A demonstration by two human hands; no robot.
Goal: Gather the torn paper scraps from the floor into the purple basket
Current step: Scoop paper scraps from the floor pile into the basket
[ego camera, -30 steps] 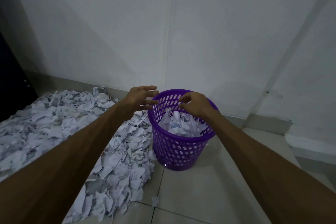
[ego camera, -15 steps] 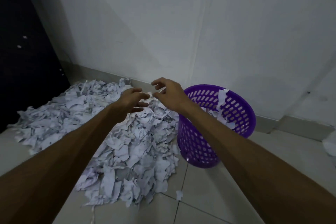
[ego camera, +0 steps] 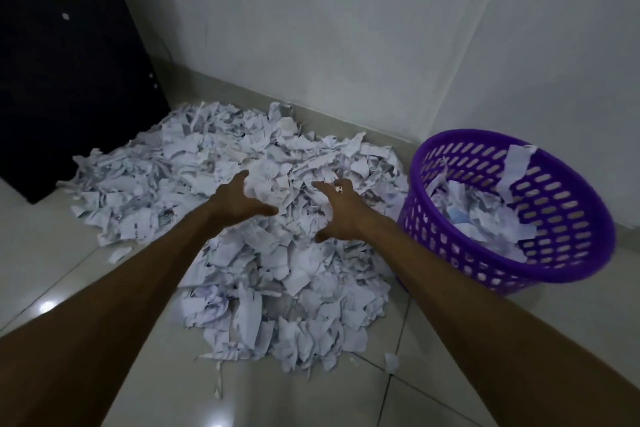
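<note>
Both hands, left point(ego camera: 239, 204) and right point(ego camera: 341, 215), spread wide and empty over the paper scraps point(ego camera: 277, 267) heaped on glossy floor tiles point(ego camera: 450, 392); the purple basket point(ego camera: 568, 253) stands beside the white wall point(ego camera: 381, 45).

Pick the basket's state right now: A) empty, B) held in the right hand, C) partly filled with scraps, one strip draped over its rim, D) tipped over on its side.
C: the purple basket stands upright on the floor with paper scraps inside and a strip hanging over its far rim; both hands are over the pile, not on it.
</note>
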